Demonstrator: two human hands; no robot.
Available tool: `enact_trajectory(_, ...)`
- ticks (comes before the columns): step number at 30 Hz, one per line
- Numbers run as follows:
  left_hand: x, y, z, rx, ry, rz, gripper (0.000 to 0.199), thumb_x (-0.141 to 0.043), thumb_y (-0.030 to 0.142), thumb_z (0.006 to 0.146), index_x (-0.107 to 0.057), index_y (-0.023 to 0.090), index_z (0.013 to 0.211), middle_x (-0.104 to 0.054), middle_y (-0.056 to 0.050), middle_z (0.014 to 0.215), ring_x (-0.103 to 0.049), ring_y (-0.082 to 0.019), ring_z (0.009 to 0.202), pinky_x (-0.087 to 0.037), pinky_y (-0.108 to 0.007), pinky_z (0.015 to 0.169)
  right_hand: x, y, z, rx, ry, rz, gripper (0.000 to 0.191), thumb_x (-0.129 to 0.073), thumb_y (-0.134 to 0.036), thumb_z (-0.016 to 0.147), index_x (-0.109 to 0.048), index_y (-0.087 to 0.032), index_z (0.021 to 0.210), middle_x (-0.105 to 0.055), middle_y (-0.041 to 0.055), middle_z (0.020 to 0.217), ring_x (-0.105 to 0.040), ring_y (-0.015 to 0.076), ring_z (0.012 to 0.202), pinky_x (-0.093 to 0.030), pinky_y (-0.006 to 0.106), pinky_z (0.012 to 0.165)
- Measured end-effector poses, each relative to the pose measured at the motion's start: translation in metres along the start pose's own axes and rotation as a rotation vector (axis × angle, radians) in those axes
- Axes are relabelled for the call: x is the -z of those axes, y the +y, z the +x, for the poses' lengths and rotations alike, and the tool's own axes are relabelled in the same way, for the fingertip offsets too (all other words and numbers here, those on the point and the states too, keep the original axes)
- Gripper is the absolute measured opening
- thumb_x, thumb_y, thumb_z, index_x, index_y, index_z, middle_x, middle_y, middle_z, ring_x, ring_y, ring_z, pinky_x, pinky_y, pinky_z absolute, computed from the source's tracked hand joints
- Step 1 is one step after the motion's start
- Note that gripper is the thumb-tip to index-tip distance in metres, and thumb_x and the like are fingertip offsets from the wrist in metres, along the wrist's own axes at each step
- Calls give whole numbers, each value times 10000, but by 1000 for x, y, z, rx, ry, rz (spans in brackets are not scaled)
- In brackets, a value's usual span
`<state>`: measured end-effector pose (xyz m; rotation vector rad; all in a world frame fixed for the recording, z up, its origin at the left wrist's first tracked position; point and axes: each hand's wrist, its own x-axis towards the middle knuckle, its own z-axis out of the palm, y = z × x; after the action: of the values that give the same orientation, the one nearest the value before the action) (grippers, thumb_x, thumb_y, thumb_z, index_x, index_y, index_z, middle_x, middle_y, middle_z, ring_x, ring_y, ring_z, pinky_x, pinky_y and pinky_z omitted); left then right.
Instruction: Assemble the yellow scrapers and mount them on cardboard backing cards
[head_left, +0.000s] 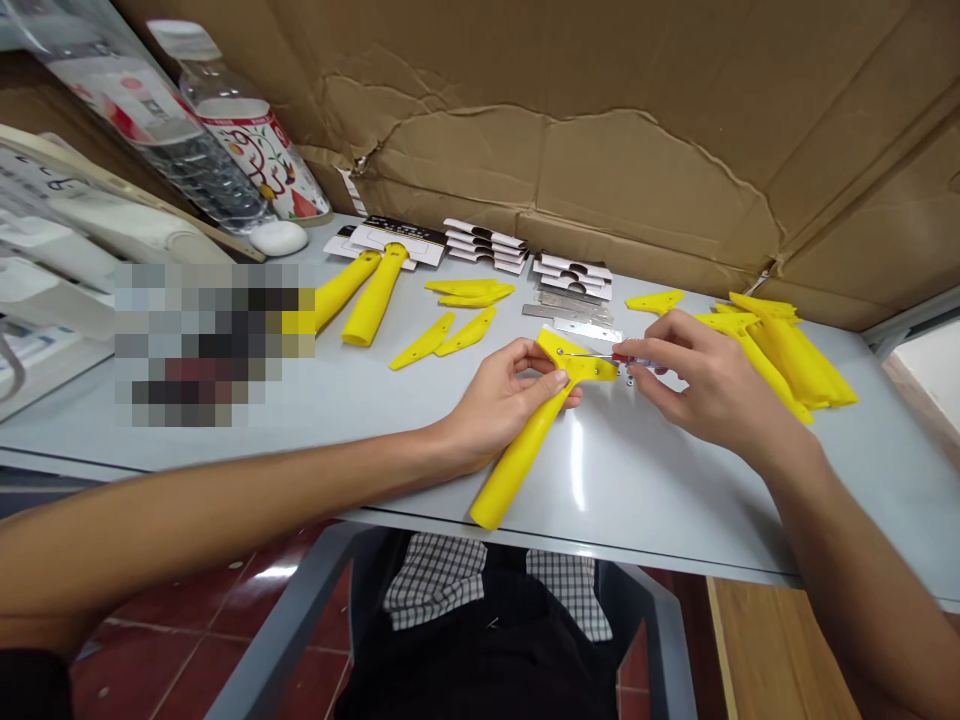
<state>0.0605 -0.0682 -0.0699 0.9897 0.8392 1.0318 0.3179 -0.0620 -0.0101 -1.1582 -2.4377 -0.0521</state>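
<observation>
My left hand (487,405) is closed around the neck of a yellow plastic scraper (517,460), whose tube handle slants toward the table's front edge. Between the fingertips of my right hand (705,385) is a small screwdriver (589,355) with a red and clear handle. Its thin shaft reaches left across the scraper's wide head, the tip at a screw near one end. Small loose screws (631,381) lie just below my right fingertips, partly hidden by them. Flat metal blades (574,308) are stacked behind the scraper head.
Finished-looking yellow scrapers (379,295) with card sleeves lie back left. Folded cards (486,245) stand in stacks near the cardboard wall (600,160). Loose yellow plates (465,332) lie left of centre, and more yellow parts (802,350) are piled right. Bottles (259,150) stand at the left.
</observation>
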Motion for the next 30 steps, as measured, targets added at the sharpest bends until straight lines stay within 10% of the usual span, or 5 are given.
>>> enact_trajectory(30, -2, 2, -3, -74, -24, 113, 230, -810, 278, 946, -622, 162, 1011, -698, -65, 1140, -822, -222, 941, -686, -400, 909, 10, -40, -6, 149, 170, -330, 311, -604, -163, 1040, -758, -321, 1259, -720, 140, 1164, -658, 317, 997, -572, 497, 816)
